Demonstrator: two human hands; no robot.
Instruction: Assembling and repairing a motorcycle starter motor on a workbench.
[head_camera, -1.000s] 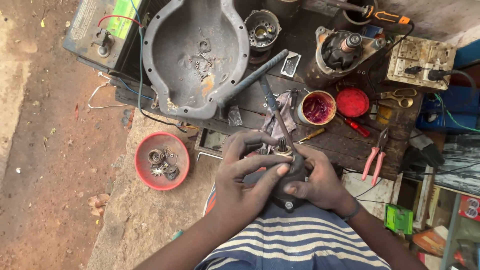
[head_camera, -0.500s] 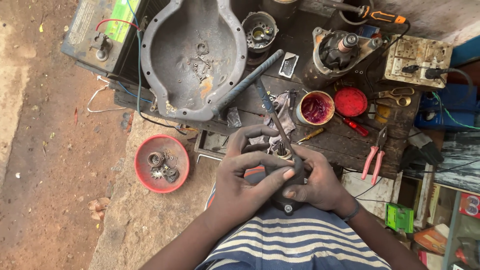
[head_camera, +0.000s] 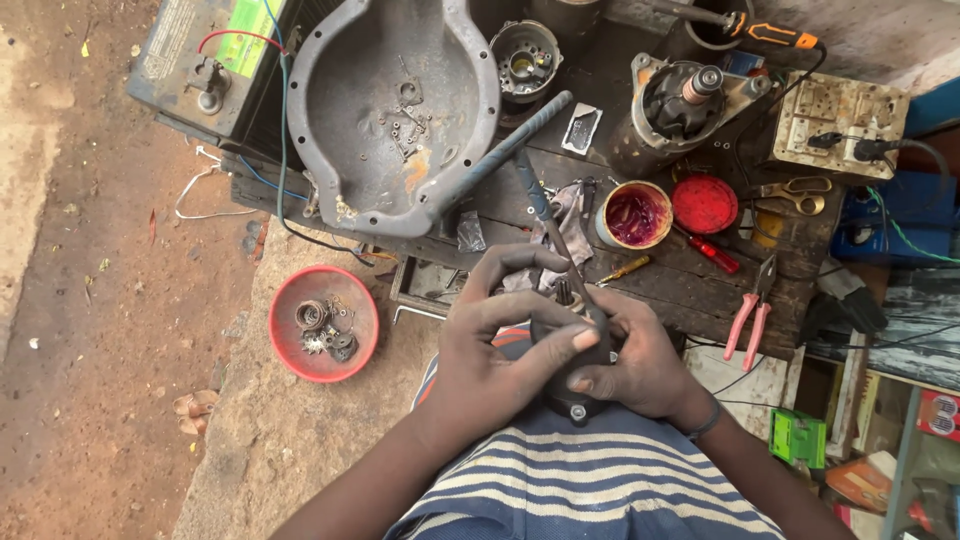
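Dark motor part (head_camera: 572, 400) gripped by left hand (head_camera: 490, 350) and right hand (head_camera: 640, 365) | green box (head_camera: 797, 437) right | yellow-green label (head_camera: 248, 35) top-left

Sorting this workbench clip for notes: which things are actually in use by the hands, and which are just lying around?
In use:
left hand
right hand
dark motor part
screwdriver

Lying about:
pink pliers
red grease tin
red bowl of small parts
grey metal housing
battery
scissors
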